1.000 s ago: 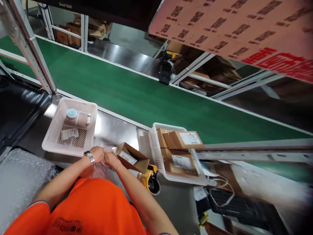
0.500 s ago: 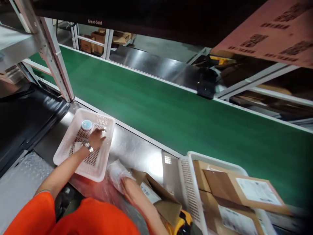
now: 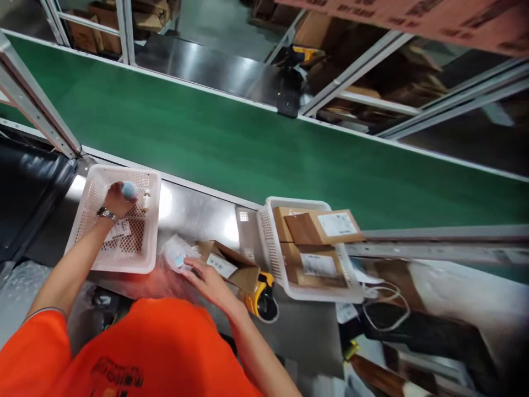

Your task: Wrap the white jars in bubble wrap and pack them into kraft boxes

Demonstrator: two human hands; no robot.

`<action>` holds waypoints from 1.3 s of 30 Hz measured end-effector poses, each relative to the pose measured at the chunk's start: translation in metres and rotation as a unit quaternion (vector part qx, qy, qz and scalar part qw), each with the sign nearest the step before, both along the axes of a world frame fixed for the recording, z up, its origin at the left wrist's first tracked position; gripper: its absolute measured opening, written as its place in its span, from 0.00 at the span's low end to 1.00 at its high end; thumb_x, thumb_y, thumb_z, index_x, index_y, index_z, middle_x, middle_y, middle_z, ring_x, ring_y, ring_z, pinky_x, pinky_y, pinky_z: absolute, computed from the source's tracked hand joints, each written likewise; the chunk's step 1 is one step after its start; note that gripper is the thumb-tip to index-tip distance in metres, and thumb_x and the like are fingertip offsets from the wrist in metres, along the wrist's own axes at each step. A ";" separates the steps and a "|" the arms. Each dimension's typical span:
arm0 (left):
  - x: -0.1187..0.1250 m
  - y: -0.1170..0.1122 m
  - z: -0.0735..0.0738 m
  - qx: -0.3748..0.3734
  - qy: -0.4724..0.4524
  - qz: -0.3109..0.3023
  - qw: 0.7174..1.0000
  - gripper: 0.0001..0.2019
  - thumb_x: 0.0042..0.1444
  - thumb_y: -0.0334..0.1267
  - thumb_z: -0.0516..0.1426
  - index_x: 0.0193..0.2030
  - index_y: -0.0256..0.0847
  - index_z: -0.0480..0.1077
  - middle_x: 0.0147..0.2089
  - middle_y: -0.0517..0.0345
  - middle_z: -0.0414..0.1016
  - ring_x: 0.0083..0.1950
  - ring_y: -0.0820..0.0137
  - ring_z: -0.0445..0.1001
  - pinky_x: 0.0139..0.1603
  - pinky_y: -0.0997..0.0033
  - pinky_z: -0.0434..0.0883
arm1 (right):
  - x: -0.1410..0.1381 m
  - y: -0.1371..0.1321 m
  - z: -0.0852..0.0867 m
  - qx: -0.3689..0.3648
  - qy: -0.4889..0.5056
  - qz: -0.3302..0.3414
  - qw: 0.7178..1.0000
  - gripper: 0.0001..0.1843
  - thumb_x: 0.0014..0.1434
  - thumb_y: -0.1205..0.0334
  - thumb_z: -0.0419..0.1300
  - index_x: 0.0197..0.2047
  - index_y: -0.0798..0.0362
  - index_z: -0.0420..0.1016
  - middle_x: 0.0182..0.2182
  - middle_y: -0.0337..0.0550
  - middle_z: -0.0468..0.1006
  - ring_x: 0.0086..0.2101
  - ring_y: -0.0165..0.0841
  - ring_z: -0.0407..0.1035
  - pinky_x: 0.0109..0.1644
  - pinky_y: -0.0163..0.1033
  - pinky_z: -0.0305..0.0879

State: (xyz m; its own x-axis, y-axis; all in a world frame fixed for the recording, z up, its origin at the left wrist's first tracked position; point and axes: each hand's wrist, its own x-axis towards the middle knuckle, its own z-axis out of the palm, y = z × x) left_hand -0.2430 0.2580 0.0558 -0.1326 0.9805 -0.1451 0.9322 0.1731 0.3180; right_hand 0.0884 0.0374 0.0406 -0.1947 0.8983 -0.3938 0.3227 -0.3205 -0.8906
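My left hand is inside a white plastic basket, closed around a small round jar with a light-blue lid. Just right of that jar stands a small pale bottle. White paper slips lie on the basket's mesh floor. To the right of the basket, my right hand has its fingers stretched out, their tips touching a clear plastic wrap bundle. Something light blue shows in the bundle. An open cardboard box with a label sits beside that hand.
A green conveyor belt runs behind the metal worktop. At right stands a second white basket holding labelled cardboard boxes. A yellow and black scanner-like device lies near the open box. A metal post rises at left.
My left hand has moved from beside the small bottle onto the blue-lidded jar. My right hand, earlier partly covered by the plastic wrap, now shows its fingers on it. The view has shifted right.
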 end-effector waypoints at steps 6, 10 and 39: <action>0.094 -0.123 0.017 0.077 -0.186 -0.306 0.931 0.44 0.55 0.47 0.77 0.74 0.40 0.64 0.72 0.39 0.76 0.73 0.49 0.76 0.78 0.48 0.72 | -0.007 -0.001 0.005 -0.026 0.219 -0.213 0.952 0.45 0.54 0.23 0.74 0.61 0.50 0.82 0.52 0.52 0.89 0.50 0.47 0.83 0.58 0.54 0.79; 0.134 -0.168 0.002 0.084 -0.213 -0.396 0.889 0.49 0.56 0.47 0.76 0.78 0.36 0.59 0.76 0.31 0.72 0.77 0.45 0.72 0.80 0.42 0.70 | -0.006 -0.002 -0.001 0.037 0.150 -0.203 0.967 0.38 0.55 0.31 0.76 0.56 0.51 0.82 0.44 0.46 0.88 0.43 0.43 0.80 0.52 0.49 0.79; 0.159 -0.185 -0.054 -0.144 -0.041 -0.145 0.978 0.40 0.69 0.68 0.61 0.57 0.23 0.83 0.53 0.23 0.87 0.54 0.46 0.86 0.51 0.59 0.76 | 0.011 -0.043 -0.052 0.359 -0.288 -0.146 0.876 0.19 0.76 0.56 0.57 0.64 0.52 0.78 0.54 0.58 0.84 0.53 0.48 0.80 0.58 0.55 0.81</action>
